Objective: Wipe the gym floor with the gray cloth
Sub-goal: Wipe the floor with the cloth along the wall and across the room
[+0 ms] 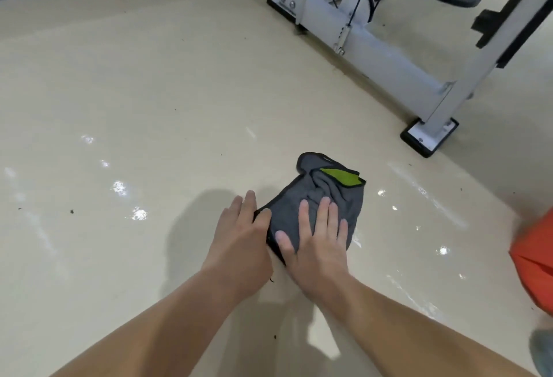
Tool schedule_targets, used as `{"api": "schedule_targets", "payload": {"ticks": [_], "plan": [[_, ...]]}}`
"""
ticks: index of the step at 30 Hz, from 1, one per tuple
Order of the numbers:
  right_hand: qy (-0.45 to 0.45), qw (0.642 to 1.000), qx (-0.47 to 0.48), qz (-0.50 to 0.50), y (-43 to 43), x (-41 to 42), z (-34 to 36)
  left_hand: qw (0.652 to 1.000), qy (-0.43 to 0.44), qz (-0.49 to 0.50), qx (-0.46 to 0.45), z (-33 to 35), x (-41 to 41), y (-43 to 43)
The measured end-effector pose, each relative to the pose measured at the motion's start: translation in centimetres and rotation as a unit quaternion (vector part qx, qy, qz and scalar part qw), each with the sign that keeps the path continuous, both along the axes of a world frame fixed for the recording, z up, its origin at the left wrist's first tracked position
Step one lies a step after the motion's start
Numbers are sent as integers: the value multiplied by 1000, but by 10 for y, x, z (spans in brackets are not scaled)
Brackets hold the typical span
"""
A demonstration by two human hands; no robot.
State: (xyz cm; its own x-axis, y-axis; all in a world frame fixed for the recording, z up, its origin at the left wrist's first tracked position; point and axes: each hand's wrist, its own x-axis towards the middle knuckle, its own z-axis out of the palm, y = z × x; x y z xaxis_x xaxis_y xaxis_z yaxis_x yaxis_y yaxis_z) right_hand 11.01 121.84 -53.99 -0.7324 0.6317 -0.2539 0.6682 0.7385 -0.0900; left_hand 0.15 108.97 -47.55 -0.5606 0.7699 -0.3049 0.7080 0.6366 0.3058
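On the pale floor [149, 107] straight ahead of the person lies the gray cloth [326, 194], bunched rather than spread. Its long axis runs from the near-left corner under the hands out to the far right, where a folded-over green patch [339, 176] shows. Flat on its near half presses the right hand [314, 245], fingers [324, 215] straight and a little spread, pointing away along the cloth and gripping nothing. Most of the cloth lies ahead of those fingertips, so a push forward would, by my reading, drive the loose far end before it. Just beside it the left hand [239, 236] rests mostly on bare floor at the cloth's left edge, fingers straight and close together, only the thumb [264, 214] touching the dark hem; whether it pins the hem or merely meets it I cannot tell. The right hand is the one on the cloth and looks better placed to carry the stroke. Left of the hands the floor glints wet and bears a few dark specks [71, 211], well apart from the cloth, so that ground looks not yet wiped. Beyond the cloth's far end, to the right, stands the black foot [429, 137] of a white machine frame [389, 56], near but not touching.
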Motion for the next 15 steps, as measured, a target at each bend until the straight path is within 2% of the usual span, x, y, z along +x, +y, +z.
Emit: {"api": "schedule_targets", "payload": {"ticks": [5,9,12,15], "plan": [[12,994,3,107,-24,61,4,999,-13,-44,23,1,11,22],[-31,982,-27,184,21,77,18,995,-13,-86,38,6,18,40],[-80,982,-59,163,67,66,28,994,-15,-104,21,4,25,53],[-113,989,-64,73,119,53,30,995,-19,-97,10,5,37,70]]}}
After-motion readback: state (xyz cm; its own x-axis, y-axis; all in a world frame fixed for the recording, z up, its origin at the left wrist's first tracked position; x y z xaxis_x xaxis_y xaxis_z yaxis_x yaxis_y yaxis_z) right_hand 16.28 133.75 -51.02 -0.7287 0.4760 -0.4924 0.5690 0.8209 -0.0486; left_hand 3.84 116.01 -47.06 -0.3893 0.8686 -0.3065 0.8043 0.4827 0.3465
